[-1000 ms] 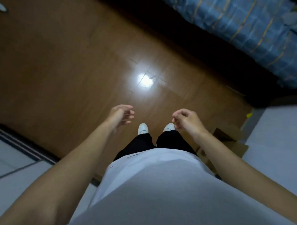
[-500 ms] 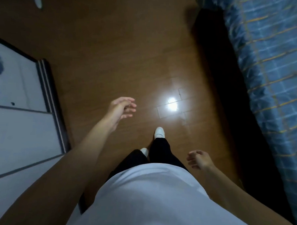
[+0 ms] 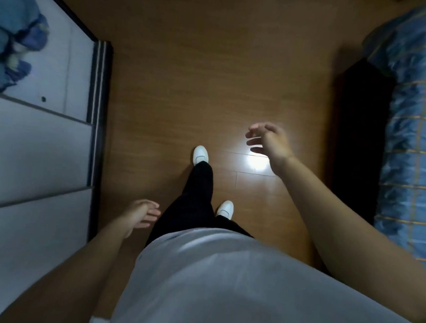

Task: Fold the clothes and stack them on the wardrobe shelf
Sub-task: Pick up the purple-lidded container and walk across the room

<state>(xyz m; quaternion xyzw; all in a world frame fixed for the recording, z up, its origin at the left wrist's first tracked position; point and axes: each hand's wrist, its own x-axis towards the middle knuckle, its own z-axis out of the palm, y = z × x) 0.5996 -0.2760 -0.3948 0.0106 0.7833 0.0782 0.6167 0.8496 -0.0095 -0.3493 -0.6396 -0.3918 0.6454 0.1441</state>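
I look down at a brown wooden floor between a wardrobe and a bed. Blue clothes (image 3: pixel 14 38) lie bunched on the pale wardrobe shelf (image 3: pixel 65 64) at the upper left. My left hand (image 3: pixel 141 213) hangs low beside my thigh, fingers relaxed, holding nothing. My right hand (image 3: pixel 269 141) is raised over the floor with fingers loosely spread, and it is empty too. Both hands are well away from the clothes.
The wardrobe's dark sliding track (image 3: pixel 99 107) runs along the left. A bed with a blue checked cover (image 3: pixel 413 126) and a dark frame (image 3: pixel 354 143) lines the right. My white shoes (image 3: pixel 200 155) step along the open floor strip between them.
The view has swung round, so the wardrobe is now on the left and the bed on the right. My left hand dropped to my thigh while my right hand rose forward. I have stepped ahead.
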